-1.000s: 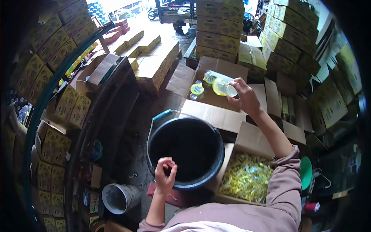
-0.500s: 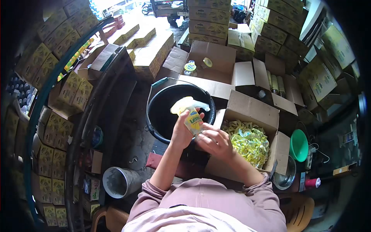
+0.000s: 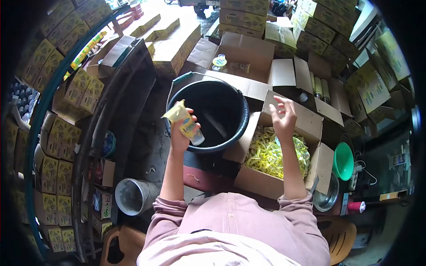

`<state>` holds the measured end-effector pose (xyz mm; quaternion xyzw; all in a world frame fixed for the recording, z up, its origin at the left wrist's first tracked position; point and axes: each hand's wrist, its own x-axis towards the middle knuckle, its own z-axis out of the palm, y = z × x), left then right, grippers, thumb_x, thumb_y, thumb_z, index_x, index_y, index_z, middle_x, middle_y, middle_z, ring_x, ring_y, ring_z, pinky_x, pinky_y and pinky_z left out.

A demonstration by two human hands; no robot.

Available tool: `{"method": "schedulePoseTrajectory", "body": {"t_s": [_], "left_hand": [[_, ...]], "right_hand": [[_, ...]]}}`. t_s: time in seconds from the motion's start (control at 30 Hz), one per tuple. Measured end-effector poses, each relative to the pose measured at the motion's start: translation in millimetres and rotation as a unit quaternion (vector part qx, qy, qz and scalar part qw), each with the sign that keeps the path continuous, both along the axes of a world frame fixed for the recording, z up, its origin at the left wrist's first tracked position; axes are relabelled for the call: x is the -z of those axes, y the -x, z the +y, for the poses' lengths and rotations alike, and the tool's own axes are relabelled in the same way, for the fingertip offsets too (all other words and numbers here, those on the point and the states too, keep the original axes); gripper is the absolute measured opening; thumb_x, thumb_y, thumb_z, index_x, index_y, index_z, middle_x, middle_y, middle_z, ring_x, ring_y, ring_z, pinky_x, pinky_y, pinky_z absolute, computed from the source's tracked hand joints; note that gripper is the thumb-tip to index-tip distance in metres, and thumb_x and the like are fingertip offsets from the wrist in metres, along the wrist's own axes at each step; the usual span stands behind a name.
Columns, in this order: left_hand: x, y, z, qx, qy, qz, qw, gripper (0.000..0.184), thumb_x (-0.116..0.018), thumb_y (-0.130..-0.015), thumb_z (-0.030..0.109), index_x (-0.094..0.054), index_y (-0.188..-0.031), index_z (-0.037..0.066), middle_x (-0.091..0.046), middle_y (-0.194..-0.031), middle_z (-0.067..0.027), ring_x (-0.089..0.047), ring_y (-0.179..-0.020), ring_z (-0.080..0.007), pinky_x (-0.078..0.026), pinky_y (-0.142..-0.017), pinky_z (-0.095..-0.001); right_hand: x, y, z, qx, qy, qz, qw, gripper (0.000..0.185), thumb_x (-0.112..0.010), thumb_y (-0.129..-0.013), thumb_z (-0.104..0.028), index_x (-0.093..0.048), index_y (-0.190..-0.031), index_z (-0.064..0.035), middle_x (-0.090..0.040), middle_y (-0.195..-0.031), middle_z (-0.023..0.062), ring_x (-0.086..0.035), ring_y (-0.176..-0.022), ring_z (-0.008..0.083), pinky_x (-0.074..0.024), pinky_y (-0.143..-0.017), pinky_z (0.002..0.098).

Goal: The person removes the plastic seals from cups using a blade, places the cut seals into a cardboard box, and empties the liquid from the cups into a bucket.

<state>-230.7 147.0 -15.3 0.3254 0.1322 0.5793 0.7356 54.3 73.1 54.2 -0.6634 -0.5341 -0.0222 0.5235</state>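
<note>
My left hand (image 3: 181,135) is wrapped round a small plastic bottle (image 3: 196,138) over the left side of the black bucket (image 3: 208,116). A loose yellow sleeve printed with lemon lettering (image 3: 186,126) surrounds the bottle and sticks out past its upper end. The bottle tilts, its pale translucent end pointing down to the right. My right hand (image 3: 284,116) is raised at the back of an open carton (image 3: 262,179), fingers apart and holding nothing. Inside the carton lies a heap of yellow printed sleeves (image 3: 270,153). Hidden by my fingers is part of the bottle.
Behind the bucket, an open carton (image 3: 248,48) holds a container with a round printed lid (image 3: 219,63). A green bowl (image 3: 343,160) and a metal bowl (image 3: 326,195) are at right. A grey pail (image 3: 133,197) stands at left, beside shelves of yellow cartons (image 3: 57,170).
My right hand has left the bottle and moved right and up, towards the back of the sleeve carton. My left hand has shifted left with the bottle. The view has tilted slightly.
</note>
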Motion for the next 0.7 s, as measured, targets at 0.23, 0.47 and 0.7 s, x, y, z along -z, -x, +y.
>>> {"method": "schedulePoseTrajectory", "body": {"t_s": [0.23, 0.47, 0.7], "left_hand": [[-5, -8, 4, -0.256, -0.034, 0.084, 0.963, 0.067, -0.052, -0.074, 0.009, -0.022, -0.134, 0.013, -0.048, -0.104, -0.0126, -0.054, -0.083, -0.0194, -0.050, -0.067, -0.0355], [-9, -10, 3, -0.241, -0.048, 0.085, 0.966, 0.075, -0.057, -0.071, 0.006, -0.019, -0.135, 0.013, -0.049, -0.099, -0.0118, -0.054, -0.077, -0.0186, -0.050, -0.062, -0.0318], [-6, -8, 4, -0.236, -0.028, 0.115, 0.964, 0.077, -0.054, -0.069, 0.002, -0.017, -0.136, 0.011, -0.051, -0.098, -0.0141, -0.057, -0.078, -0.0197, -0.051, -0.066, -0.0343]], "right_hand": [[18, 55, 96, -0.263, 0.208, -0.238, 0.911, 0.011, -0.058, -0.070, -0.017, -0.066, -0.074, -0.0104, -0.061, -0.076, 0.0115, -0.061, -0.070, 0.0291, -0.0506, -0.064, 0.0379], [133, 129, 199, -0.209, 0.593, -0.383, 0.676, 0.064, -0.063, -0.067, -0.052, -0.058, -0.111, -0.0073, -0.054, -0.117, 0.0133, -0.053, -0.108, 0.0270, -0.0435, -0.090, 0.0383], [184, 154, 186, -0.130, 0.576, -0.206, 0.781, 0.031, -0.060, -0.075, -0.036, -0.065, -0.096, -0.0129, -0.062, -0.104, 0.0092, -0.059, -0.098, 0.0245, -0.0490, -0.080, 0.0365]]}}
